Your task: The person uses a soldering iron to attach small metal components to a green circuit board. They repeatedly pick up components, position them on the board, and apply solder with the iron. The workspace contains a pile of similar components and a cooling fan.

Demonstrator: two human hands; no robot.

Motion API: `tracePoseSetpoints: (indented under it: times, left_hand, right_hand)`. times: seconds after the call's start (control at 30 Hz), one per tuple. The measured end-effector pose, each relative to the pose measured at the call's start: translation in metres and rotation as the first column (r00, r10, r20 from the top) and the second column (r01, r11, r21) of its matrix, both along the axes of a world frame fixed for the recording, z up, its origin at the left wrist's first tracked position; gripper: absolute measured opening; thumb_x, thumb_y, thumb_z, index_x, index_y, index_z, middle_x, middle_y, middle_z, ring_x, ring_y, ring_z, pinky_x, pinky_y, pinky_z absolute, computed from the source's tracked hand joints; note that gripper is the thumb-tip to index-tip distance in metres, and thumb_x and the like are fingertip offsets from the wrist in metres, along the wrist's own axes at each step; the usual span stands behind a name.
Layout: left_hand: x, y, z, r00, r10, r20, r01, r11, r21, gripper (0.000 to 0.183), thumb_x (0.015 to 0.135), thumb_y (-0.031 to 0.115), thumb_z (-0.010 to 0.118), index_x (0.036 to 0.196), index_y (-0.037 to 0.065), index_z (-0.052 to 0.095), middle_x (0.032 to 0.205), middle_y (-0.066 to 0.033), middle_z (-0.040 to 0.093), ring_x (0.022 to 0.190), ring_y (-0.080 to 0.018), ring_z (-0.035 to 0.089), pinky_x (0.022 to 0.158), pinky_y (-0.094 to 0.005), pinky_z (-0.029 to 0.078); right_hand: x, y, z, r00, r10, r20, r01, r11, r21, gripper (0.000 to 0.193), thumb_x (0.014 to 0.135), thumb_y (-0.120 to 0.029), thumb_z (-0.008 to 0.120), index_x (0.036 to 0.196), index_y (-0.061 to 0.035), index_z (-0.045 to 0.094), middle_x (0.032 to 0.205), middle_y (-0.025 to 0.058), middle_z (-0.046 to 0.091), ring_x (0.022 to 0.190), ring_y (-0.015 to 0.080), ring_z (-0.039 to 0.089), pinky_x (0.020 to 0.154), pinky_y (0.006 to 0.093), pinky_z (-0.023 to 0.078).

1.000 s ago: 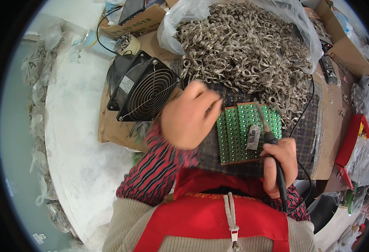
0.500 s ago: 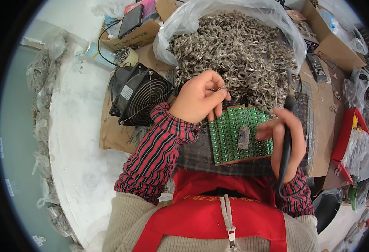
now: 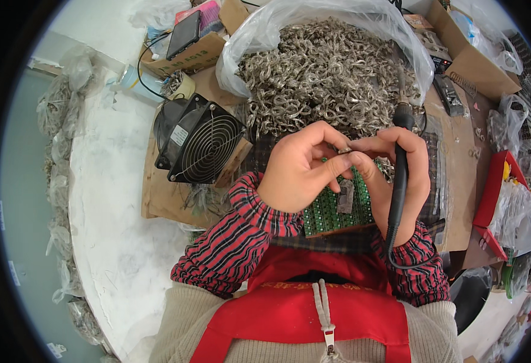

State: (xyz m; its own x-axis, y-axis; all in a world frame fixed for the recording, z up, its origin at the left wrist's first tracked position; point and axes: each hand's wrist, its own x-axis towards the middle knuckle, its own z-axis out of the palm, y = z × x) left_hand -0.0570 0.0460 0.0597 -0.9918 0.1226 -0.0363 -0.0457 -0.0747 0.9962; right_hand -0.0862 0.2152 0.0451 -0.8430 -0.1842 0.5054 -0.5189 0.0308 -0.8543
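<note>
Our left hand (image 3: 298,168) pinches a small silvery metal piece (image 3: 344,150) above green rectangular circuit boards (image 3: 329,213) toward the counter's (image 3: 457,209) near edge; our right hand (image 3: 418,172), fingers alongside, grips a black-handled soldering iron (image 3: 399,184) that, tilted, could melt the translucent plastic bag (image 3: 421,57).

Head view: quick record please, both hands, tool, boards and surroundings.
left hand: fingertips pinching a small item, kind unclear
right hand: holding soldering iron; thumb and finger at that item
beneath: green circuit boards, partly hidden by the hands
beyond: pile of silvery loops in clear plastic bag
left side: black fan
</note>
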Motion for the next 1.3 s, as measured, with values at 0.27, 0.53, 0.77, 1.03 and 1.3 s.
tracePoseSetpoints:
  times: [0.27,0.53,0.77,1.03,1.3]
  left_hand:
    - [0.013,-0.001,-0.002,0.995,0.079,-0.064,-0.070,0.989,0.130,0.021,0.096,-0.006,0.064,0.114,-0.004,0.054,0.105,-0.0118,0.063,0.082,-0.0148,0.067,0.070,-0.0262,0.060]
    - [0.023,-0.001,-0.004,0.997,0.072,-0.009,-0.072,0.988,-0.140,0.009,0.095,0.001,0.070,0.099,-0.006,0.066,0.098,-0.0089,0.061,0.067,-0.0113,0.064,0.058,-0.0236,0.054]
    - [0.024,-0.002,-0.012,0.995,-0.001,0.104,0.002,1.000,-0.006,0.014,0.100,0.010,0.067,0.101,-0.004,0.064,0.091,-0.0059,0.058,0.063,-0.0104,0.062,0.054,-0.0242,0.052]
    - [0.025,-0.003,-0.013,0.987,-0.016,0.163,0.008,0.999,0.052,0.015,0.100,0.011,0.067,0.100,-0.004,0.064,0.090,-0.0046,0.057,0.060,-0.0091,0.060,0.052,-0.0229,0.049]
    - [0.025,-0.005,-0.015,0.986,-0.036,0.163,0.035,0.999,0.008,0.015,0.099,0.012,0.069,0.098,-0.003,0.065,0.090,-0.0048,0.059,0.057,-0.0072,0.056,0.049,-0.0212,0.045]
  right_hand:
    - [0.001,0.015,-0.005,0.986,-0.073,-0.151,0.096,0.984,0.149,0.034,0.083,0.009,0.077,0.109,-0.0018,0.058,0.091,0.0077,0.070,0.078,0.0177,0.068,0.073,0.0298,0.055]
    - [0.014,0.016,-0.024,0.999,0.019,0.042,-0.017,0.999,-0.046,0.035,0.084,0.007,0.079,0.109,-0.0027,0.057,0.091,0.0079,0.071,0.081,0.0178,0.069,0.076,0.0298,0.054]
    - [0.017,0.016,-0.023,0.996,-0.060,-0.072,0.064,0.997,0.045,0.035,0.082,0.004,0.081,0.110,-0.0026,0.060,0.094,0.0101,0.074,0.081,0.0200,0.071,0.075,0.0320,0.056]
    - [0.014,0.019,-0.021,0.976,-0.006,-0.216,0.039,0.988,0.146,0.038,0.080,0.005,0.082,0.111,-0.0033,0.062,0.098,0.0110,0.075,0.083,0.0242,0.073,0.074,0.0339,0.058]
    - [0.007,0.021,-0.026,0.966,0.062,-0.253,-0.033,0.992,0.118,0.040,0.079,0.007,0.081,0.111,-0.0027,0.060,0.093,0.0117,0.074,0.079,0.0243,0.073,0.068,0.0339,0.056]
